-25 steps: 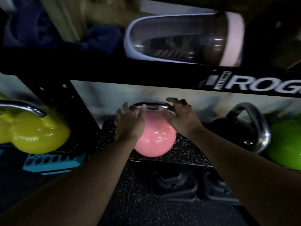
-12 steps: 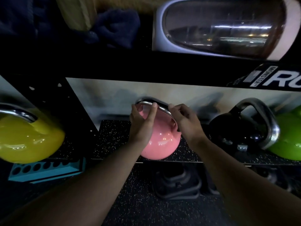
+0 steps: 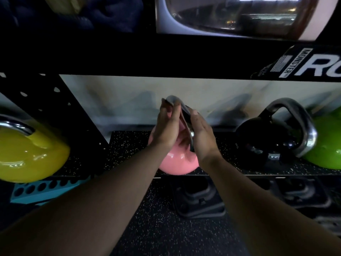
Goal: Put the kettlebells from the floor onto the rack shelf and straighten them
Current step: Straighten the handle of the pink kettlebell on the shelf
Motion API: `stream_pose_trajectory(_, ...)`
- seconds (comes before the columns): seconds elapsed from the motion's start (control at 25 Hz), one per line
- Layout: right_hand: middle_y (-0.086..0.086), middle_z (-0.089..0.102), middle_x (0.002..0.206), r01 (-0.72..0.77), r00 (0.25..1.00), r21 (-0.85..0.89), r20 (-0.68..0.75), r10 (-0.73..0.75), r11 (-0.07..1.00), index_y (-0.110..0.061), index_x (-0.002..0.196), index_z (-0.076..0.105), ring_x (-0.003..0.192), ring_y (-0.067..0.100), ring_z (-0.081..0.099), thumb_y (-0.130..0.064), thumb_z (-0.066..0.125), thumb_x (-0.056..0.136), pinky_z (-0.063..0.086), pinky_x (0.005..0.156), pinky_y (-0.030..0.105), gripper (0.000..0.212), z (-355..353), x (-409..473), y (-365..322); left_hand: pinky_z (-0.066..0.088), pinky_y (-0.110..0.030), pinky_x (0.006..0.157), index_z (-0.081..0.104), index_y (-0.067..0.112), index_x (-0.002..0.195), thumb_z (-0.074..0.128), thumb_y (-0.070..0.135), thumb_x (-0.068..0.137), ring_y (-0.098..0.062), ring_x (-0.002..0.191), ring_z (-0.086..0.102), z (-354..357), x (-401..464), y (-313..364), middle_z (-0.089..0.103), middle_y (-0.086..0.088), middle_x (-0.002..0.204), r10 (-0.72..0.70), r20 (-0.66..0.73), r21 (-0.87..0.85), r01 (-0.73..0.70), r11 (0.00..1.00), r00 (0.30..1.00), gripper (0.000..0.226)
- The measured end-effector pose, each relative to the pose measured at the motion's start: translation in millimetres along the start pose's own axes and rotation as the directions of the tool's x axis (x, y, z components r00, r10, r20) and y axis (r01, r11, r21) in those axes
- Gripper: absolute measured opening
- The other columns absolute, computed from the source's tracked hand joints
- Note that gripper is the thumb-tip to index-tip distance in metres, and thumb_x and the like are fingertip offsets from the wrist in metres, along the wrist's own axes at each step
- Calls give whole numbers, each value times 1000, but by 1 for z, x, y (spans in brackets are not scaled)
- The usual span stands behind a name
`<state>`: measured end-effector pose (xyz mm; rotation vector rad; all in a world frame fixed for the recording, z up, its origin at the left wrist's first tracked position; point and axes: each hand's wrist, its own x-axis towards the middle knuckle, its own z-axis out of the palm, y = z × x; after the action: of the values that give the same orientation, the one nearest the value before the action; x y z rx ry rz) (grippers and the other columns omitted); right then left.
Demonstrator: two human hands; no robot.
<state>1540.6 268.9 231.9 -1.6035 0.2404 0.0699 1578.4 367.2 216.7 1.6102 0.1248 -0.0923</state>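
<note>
A pink kettlebell (image 3: 177,163) with a steel handle stands on the speckled black rack shelf (image 3: 129,145), near its front edge. Both of my hands hold its handle, which now points almost straight away from me. My left hand (image 3: 166,130) presses on the handle's left side and my right hand (image 3: 201,135) on its right side. A black kettlebell (image 3: 258,145) stands to the right on the same shelf, with a green kettlebell (image 3: 324,145) beyond it. A yellow kettlebell (image 3: 27,156) sits in the bay to the left.
A black perforated upright (image 3: 55,111) splits the left bay from the middle one. The upper black beam (image 3: 166,58) overhangs the shelf. Black weights (image 3: 199,200) lie on the speckled floor under the shelf, and a blue holed block (image 3: 42,187) sits lower left.
My hands have turned the pink kettlebell on the shelf, so its handle has swung from lying crosswise to pointing nearly front to back. The view has shifted closer and slightly left.
</note>
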Motion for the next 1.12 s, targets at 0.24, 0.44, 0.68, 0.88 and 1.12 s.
stream_pose_trajectory(0.24, -15, 65, 113, 0, 1000, 15, 7, 0, 1000, -36, 139, 49, 96, -14, 57, -48, 25, 104, 43, 64, 0, 45, 26, -8, 4, 42, -19, 81, 45, 20, 127, 29, 49, 103, -3, 99, 59, -17, 14, 8, 63, 2, 109, 1, 57, 143, -9, 990, 998, 41)
stream_pose_trajectory(0.44, -13, 58, 131, 40, 999, -4, 16, -40, 999, -37, 144, 42, 110, -11, 52, -48, 24, 104, 37, 74, -6, 46, 31, -5, 7, 48, -32, 88, 53, 13, 113, 29, 49, 102, -21, 99, 63, -17, 23, 2, 63, -10, 103, 39, 74, 134, -48, 990, 997, 45)
stream_pose_trajectory(0.68, -6, 50, 145, 11, 1000, 80, 10, -11, 997, -32, 150, 33, 119, 0, 46, -45, 28, 104, 38, 72, -8, 49, 45, -8, 1, 42, -46, 109, 53, 28, 134, 29, 75, 88, -17, 117, 61, -26, 33, -1, 65, -3, 125, -42, 115, 138, 26, 990, 992, 70)
stream_pose_trajectory(0.88, -12, 50, 143, 24, 1000, 131, 14, -26, 991, -34, 150, 33, 123, 0, 49, -46, 30, 103, 40, 83, -4, 49, 48, -9, 3, 43, -50, 107, 56, 30, 131, 29, 86, 80, -19, 117, 63, -27, 34, -1, 67, -4, 124, -57, 118, 152, 39, 988, 991, 81)
stream_pose_trajectory(1.12, -1, 48, 147, 30, 999, 228, 37, -39, 973, -22, 151, 33, 120, 2, 52, -34, 32, 106, 45, 71, -1, 47, 47, -9, 1, 40, -46, 111, 46, 34, 141, 27, 77, 87, -19, 123, 58, -28, 32, 0, 60, -2, 135, -64, 132, 157, 43, 987, 989, 72)
